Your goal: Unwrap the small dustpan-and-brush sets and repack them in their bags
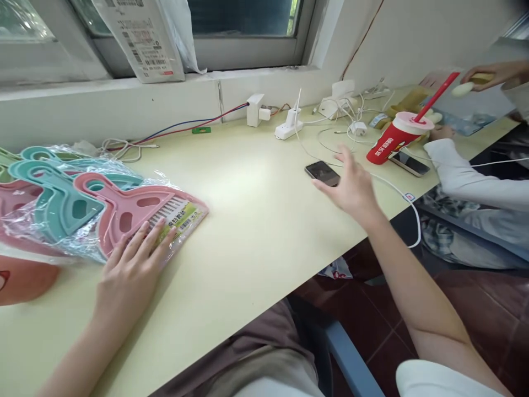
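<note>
My left hand (130, 281) lies with fingers stretched over the lower edge of a pink dustpan (128, 212), which is wrapped in clear plastic with a small brush and a printed label (184, 220). Beside it are turquoise dustpans (58, 193) in the same kind of wrapping, partly overlapping. My right hand (356, 190) is over the table by a dark smartphone (322, 172). Its fingers are apart, and the thumb reaches the phone's near edge; whether it touches the phone I cannot tell.
A red cup (388, 140) with a straw stands near another phone (413, 164). Power strips (288, 129) and white cables run along the wall. At the right, another person's hand (496, 74) holds something yellowish. An orange rounded object (33, 281) is at the left edge.
</note>
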Action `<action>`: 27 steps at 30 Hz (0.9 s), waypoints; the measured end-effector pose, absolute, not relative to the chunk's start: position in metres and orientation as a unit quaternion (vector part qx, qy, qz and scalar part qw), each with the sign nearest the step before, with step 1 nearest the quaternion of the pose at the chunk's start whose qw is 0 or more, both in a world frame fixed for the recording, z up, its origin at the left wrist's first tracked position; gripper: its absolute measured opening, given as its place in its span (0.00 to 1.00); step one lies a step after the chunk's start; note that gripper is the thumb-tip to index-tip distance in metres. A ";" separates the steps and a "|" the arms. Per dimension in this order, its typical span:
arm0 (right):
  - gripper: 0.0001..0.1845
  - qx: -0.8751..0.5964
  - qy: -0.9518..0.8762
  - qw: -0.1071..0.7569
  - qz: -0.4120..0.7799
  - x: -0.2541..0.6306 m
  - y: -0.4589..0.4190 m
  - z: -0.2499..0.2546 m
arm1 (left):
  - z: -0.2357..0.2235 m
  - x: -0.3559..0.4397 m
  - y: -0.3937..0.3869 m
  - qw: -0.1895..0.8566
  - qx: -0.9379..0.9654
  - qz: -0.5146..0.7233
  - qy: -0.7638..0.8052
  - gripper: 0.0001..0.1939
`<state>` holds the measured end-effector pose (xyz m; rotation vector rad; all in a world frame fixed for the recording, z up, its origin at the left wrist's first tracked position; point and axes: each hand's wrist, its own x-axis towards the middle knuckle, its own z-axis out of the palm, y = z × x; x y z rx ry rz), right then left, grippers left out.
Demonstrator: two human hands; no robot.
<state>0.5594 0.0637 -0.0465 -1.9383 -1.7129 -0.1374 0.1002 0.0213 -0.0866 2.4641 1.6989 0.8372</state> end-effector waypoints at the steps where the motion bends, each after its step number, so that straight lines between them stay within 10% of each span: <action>1: 0.58 -0.763 -0.599 0.235 -0.061 0.582 0.059 -0.049 | -0.088 0.099 0.021 0.009 0.796 0.271 0.541 0.37; 6: 0.68 -0.837 -0.540 0.090 -0.009 0.628 0.052 -0.077 | -0.090 0.095 0.023 -0.012 0.802 0.273 0.532 0.41; 27: 0.51 -0.762 -0.634 0.136 0.003 0.511 -0.053 -0.075 | -0.087 0.097 0.019 -0.036 0.785 0.244 0.568 0.37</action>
